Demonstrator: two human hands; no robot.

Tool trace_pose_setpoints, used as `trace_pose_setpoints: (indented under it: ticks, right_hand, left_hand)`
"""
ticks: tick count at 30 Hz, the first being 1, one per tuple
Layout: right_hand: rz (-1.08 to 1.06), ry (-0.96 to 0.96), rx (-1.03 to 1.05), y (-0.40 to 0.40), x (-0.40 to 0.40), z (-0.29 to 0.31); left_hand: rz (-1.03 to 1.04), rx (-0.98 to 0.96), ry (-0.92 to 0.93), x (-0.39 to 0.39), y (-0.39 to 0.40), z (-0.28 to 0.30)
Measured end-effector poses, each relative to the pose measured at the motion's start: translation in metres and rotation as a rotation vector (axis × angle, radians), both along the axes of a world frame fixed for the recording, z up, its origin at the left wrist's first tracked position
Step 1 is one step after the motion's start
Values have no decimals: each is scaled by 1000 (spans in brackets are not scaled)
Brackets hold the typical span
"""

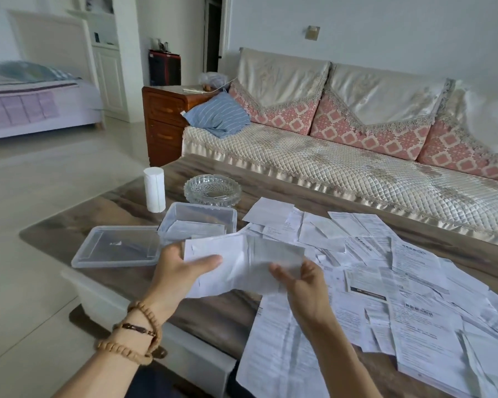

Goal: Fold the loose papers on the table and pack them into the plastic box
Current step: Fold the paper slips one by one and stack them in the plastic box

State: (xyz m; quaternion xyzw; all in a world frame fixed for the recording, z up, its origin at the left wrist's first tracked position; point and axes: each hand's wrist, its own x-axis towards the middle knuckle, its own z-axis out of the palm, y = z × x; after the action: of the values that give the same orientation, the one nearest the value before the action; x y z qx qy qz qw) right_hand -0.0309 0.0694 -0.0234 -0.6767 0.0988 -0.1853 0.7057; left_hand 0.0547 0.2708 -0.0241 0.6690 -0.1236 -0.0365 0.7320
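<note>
Above the near edge of the table (213, 317), a person holds 1 crumpled sheet of paper (242, 265) in the air with both hands. The left hand (181, 268) has its grip closed on the sheet's left side, thumb lying across the top of the paper. The right hand (302, 282) holds the right side from below with curled fingers, and the sheet sags between the 2 hands.

Just beyond the sheet, toward the table's left end, stands the clear plastic box (197, 222), open, with a few papers already inside. Its lid (117, 247) lies flat beside it, nearer the left corner. Behind the box stand a white paper roll (154, 189) and a glass ashtray (212, 189). The loose papers (385, 277) spread in an overlapping heap across the right half of the table, and 1 long sheet (273, 354) hangs over the near edge.

Likely risks: the held sheet is wrinkled and unsupported in the middle, so a fold made in the air may come out crooked or too large for the box. The box looks light and could slide toward the ashtray if paper is pushed in hard. The overhanging sheet could slip to the floor if a forearm brushes it. Most of the pile remains unfolded.
</note>
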Motion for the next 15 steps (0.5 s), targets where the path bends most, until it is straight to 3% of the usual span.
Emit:
trace_pose_setpoints:
  ticks: [9, 15]
  right_hand:
    - [18, 171, -206, 10, 8, -33]
    - [40, 169, -65, 17, 22, -29]
  left_hand:
    - [-61, 275, 50, -5, -6, -45]
    - [-38, 303, 56, 7, 9, -37]
